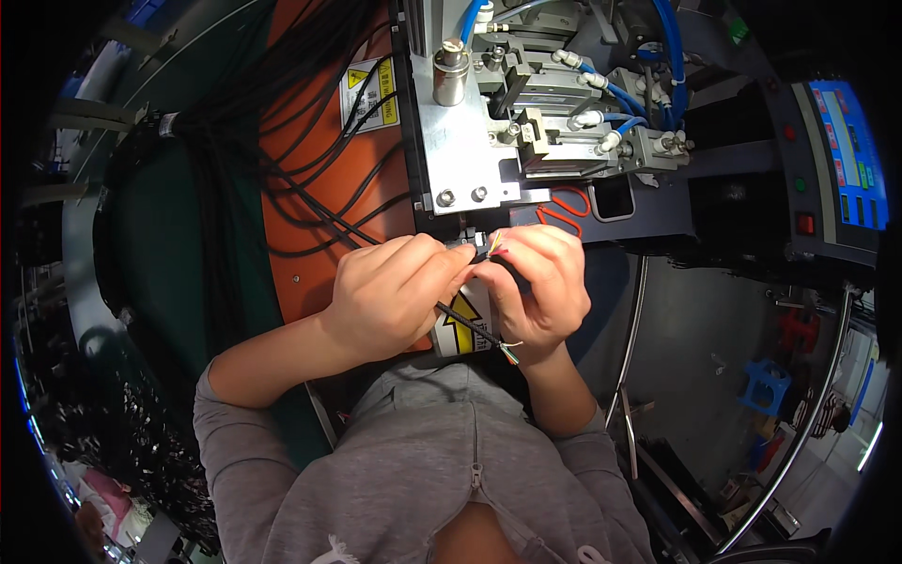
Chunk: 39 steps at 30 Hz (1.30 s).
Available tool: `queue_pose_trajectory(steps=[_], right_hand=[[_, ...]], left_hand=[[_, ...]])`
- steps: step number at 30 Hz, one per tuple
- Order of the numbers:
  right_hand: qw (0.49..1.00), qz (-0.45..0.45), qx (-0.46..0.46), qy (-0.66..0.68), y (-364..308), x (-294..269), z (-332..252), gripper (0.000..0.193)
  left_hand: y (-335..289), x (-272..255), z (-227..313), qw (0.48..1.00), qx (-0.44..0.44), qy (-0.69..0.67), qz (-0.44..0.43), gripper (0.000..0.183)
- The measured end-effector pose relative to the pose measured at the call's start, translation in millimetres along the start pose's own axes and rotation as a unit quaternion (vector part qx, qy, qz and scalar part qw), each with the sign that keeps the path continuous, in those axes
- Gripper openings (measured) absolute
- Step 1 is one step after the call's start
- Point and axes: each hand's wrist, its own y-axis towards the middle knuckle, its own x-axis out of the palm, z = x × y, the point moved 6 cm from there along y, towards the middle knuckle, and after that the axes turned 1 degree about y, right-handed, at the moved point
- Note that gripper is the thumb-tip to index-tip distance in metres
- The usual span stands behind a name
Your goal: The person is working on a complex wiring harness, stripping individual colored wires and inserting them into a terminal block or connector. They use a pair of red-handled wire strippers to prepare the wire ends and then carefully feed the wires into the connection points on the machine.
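Note:
My left hand (395, 287) is closed round a black cable. Thin coloured wires (496, 246), yellow and pinkish red among them, fan out between the two hands. My right hand (540, 282) pinches at these wires with thumb and forefinger. From under my left hand a second black cable end (465, 321) slants down to the right, its bare coloured wires (509, 352) hanging loose below my right hand. Just beyond my fingertips is a small metal and white part (477, 238) at the front of the machine; my fingers partly hide it.
A silver machine plate (460, 141) and pneumatic cylinders (564, 94) with blue hoses stand ahead. Red-handled scissors or pliers (564, 209) lie right of the plate. Many black cables (211, 150) hang over the orange surface (310, 226) at left. A lit screen (850, 155) stands far right.

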Motion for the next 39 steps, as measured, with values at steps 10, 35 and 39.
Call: queue_pose_trajectory(steps=[10,35,39], right_hand=[[0.997,0.011,0.073,0.022,1,2,8,0.017],[0.977,-0.129,0.145,-0.084,-9,12,31,0.008],[0.984,-0.098,0.134,-0.067,-12,12,35,0.007]], left_hand=[[2,5,0,1.0,0.005,0.029,0.0,0.014],[-7,25,5,0.981,-0.002,0.159,-0.111,0.032],[-7,25,5,0.979,0.004,0.17,-0.113,0.027]])
